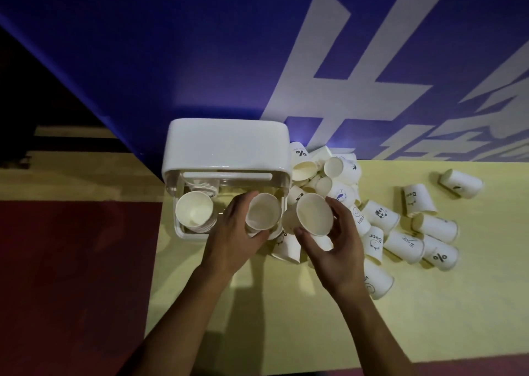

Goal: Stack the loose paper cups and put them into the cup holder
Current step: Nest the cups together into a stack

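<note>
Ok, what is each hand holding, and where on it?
Each grips one cup by its wall near the rim: left hand the left cup, right hand the tilted cup.

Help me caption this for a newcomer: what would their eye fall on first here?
First, the two hands at centre: the left hand grips a paper cup over the white cup holder, the right hand holds another cup beside it. Next, the loose cups scattered across the yellow table to the right. Behind rises a blue banner with large white characters.
</note>
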